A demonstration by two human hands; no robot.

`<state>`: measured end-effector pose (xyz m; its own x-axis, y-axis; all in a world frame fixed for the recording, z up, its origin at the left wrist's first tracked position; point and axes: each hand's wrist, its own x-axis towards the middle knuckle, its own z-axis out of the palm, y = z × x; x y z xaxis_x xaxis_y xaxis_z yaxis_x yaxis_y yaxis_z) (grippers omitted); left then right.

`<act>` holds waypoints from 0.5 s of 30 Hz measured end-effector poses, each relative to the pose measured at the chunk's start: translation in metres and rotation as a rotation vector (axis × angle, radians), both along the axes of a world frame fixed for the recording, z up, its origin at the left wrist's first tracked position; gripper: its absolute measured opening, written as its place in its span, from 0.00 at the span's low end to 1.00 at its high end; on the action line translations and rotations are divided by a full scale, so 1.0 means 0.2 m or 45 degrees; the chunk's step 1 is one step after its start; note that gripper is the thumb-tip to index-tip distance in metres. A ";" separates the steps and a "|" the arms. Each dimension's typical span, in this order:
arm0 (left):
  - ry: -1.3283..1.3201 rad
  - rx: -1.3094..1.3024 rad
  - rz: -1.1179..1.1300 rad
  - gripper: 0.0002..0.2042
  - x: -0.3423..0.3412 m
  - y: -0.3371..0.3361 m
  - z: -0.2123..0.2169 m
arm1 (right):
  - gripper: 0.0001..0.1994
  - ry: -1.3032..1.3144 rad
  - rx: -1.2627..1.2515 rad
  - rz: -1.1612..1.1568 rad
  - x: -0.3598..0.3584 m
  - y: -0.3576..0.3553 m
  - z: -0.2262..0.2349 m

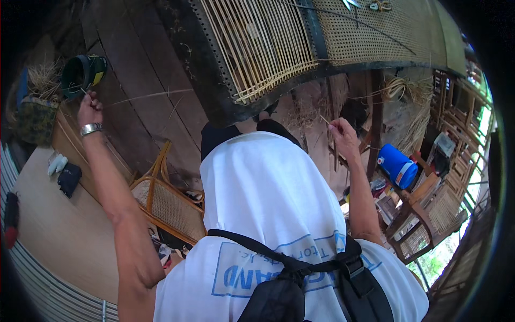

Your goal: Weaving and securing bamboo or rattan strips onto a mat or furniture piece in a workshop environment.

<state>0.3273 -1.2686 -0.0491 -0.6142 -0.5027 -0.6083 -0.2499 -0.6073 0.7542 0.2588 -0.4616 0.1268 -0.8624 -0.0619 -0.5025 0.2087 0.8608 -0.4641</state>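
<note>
My left hand (90,111), with a metal watch at the wrist, is closed beside a dark green bucket (75,72). A thin pale cane strand (84,92) sticks up from its fingers. Out to the right, my right hand (346,137) pinches the end of a thin cane strand (324,118) between thumb and fingers. Ahead of my knees stands a dark-framed panel (214,104) with holes along its edge. Pale cane strands (257,43) run lengthwise across its opening, with a few crossing near the close end. Finished open cane weave (370,40) covers the section at its right.
Pliers (380,6) lie on the woven section. At left are a wooden board (59,214) with gloves (57,163) and a cane-seated chair (177,206). A blue jug (398,165), cane bundles (399,88) and chair frames (429,214) crowd the right. Cane scraps (303,115) litter the plank floor.
</note>
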 end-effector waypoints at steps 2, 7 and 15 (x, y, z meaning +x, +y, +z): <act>0.072 -0.079 -0.204 0.10 -0.15 -0.08 0.07 | 0.05 -0.016 -0.007 -0.033 0.05 0.03 -0.01; -0.008 -0.292 -0.042 0.10 -0.47 0.16 0.15 | 0.05 -0.085 -0.005 -0.097 0.14 0.05 -0.04; -0.319 -1.059 -0.848 0.09 -0.41 0.78 -0.02 | 0.04 0.076 -0.119 -0.091 0.12 0.11 -0.11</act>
<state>0.2457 -1.1131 -0.0539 -0.8216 -0.4268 -0.3779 -0.5426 0.3823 0.7479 0.2836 -0.4387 0.1045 -0.8945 -0.0433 -0.4450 0.2374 0.7973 -0.5549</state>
